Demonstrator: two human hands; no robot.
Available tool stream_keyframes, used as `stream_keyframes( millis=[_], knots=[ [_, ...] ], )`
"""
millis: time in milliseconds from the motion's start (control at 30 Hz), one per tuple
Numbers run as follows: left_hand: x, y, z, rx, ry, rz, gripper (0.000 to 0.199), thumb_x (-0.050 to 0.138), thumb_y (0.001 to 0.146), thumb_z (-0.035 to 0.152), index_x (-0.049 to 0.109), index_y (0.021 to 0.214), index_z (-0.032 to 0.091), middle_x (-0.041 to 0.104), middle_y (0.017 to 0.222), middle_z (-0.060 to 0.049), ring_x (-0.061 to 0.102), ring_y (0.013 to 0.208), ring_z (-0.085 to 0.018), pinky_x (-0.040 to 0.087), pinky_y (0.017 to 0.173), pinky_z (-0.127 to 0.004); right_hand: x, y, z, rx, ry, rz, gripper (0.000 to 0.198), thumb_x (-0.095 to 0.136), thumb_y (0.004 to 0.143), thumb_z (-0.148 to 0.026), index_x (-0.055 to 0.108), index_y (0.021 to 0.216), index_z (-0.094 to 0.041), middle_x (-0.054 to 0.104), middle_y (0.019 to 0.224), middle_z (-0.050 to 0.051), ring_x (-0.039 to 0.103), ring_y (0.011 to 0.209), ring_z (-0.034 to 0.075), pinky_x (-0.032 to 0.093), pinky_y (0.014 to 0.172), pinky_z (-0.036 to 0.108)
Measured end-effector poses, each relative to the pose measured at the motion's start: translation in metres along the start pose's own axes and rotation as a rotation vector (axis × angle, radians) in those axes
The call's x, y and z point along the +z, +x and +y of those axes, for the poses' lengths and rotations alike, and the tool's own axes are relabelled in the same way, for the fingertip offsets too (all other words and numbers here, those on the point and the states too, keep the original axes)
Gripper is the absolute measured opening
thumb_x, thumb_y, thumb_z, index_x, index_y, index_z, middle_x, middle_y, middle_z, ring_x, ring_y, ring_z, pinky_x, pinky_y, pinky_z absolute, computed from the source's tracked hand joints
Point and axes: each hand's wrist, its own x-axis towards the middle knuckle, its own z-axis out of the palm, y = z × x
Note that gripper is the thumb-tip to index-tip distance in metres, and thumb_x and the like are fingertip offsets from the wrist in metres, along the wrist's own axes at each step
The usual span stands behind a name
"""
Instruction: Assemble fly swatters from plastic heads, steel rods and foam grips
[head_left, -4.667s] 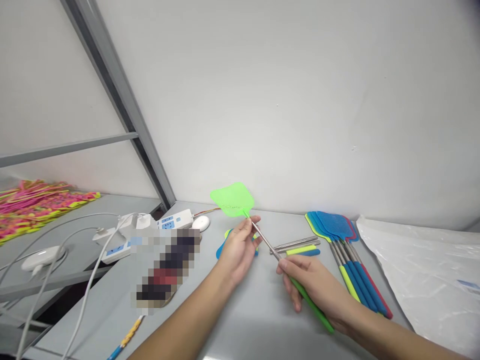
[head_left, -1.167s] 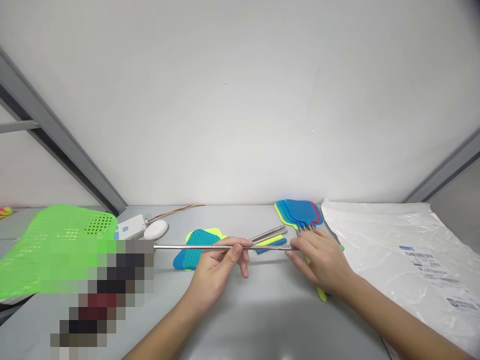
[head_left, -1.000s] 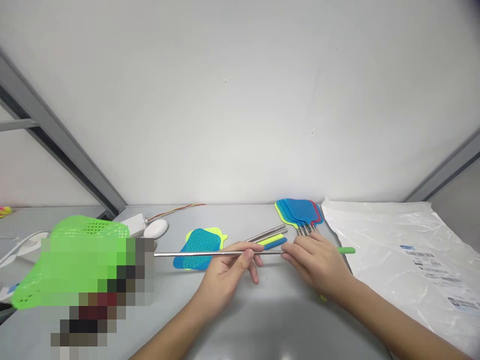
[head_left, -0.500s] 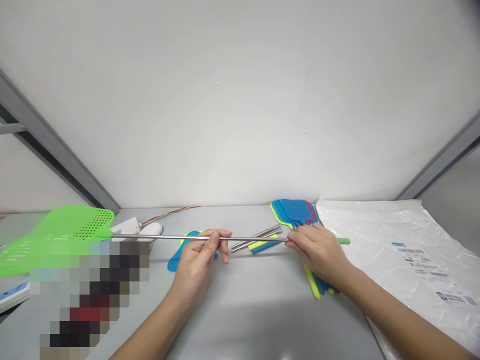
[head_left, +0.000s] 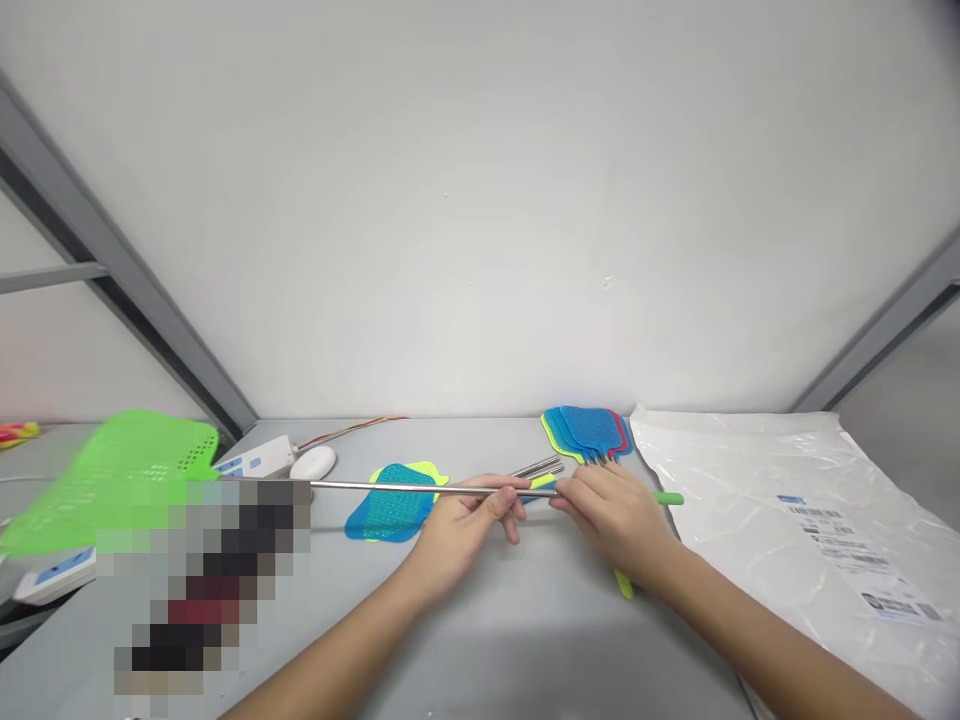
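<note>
A green fly swatter (head_left: 154,447) with a long metal rod lies level across both hands, its perforated head at the far left. My left hand (head_left: 469,525) pinches the rod near its middle. My right hand (head_left: 619,515) is wrapped round the handle end, and the green grip tip sticks out to its right. Below the rod lie loose blue and yellow swatter heads (head_left: 394,505). Metal rods (head_left: 538,468) and a yellow tube are partly hidden behind my left hand. Behind my right hand is a stack of blue, yellow and red fly swatters (head_left: 589,430).
A white plastic mailing bag (head_left: 750,500) with printed labels covers the right side of the grey table (head_left: 480,640). White power strips (head_left: 259,458), a round white object (head_left: 313,462) and thin wires are at the left. A blurred, pixelated patch hides the table's front left.
My left hand has slid right along the rod, closer to my right hand. My right hand stays on the handle end, and the view has shifted slightly.
</note>
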Motion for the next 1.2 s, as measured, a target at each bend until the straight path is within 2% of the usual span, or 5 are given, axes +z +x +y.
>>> stream_keyframes(
  millis=[300,633,867,1033,1200],
  knots=[
    [-0.031,0.000,0.002,0.068,-0.099,0.188,0.030,0.054,0.088,0.043,0.068,0.097,0.018,0.063,0.073,-0.002,0.059,0.063,-0.014,0.044,0.070,-0.028,-0.003,-0.008,0.027,0.043,-0.002,-0.040,0.021,0.046,0.096,-0.027,0.058,0.082,-0.018,0.056,0.068,0.000,0.043,0.063,0.013,0.025,0.062,0.029],
    [-0.013,0.002,0.000,-0.028,-0.138,0.106,0.032,0.052,0.089,0.043,0.066,0.102,0.018,0.063,0.079,-0.004,0.057,0.064,-0.014,0.043,0.077,-0.031,0.004,-0.008,0.016,0.071,0.004,-0.038,0.016,0.048,0.095,-0.027,0.060,0.090,-0.018,0.059,0.075,0.002,0.046,0.067,0.014,0.028,0.067,0.030],
    [-0.012,0.001,0.001,0.018,-0.112,0.180,0.034,0.050,0.090,0.044,0.070,0.097,0.017,0.063,0.078,-0.005,0.057,0.066,-0.014,0.043,0.076,-0.030,0.004,-0.007,0.019,0.022,-0.084,-0.021,0.020,0.046,0.096,-0.027,0.061,0.085,-0.018,0.056,0.067,0.000,0.042,0.060,0.013,0.024,0.063,0.029],
    [-0.014,0.001,0.002,0.030,-0.114,0.176,0.032,0.054,0.088,0.044,0.071,0.095,0.017,0.062,0.073,-0.005,0.055,0.062,-0.014,0.043,0.070,-0.029,0.004,-0.010,0.033,-0.005,-0.091,-0.024,0.023,0.045,0.097,-0.030,0.060,0.084,-0.019,0.054,0.063,-0.001,0.042,0.058,0.012,0.023,0.063,0.029],
    [-0.034,0.005,0.004,0.060,-0.226,0.301,0.032,0.058,0.086,0.043,0.070,0.093,0.015,0.060,0.069,-0.004,0.053,0.059,-0.013,0.045,0.067,-0.028,-0.001,-0.017,0.064,0.064,-0.081,-0.077,0.030,0.041,0.098,-0.034,0.059,0.081,-0.017,0.060,0.069,0.001,0.048,0.062,0.012,0.026,0.065,0.028]
  ],
)
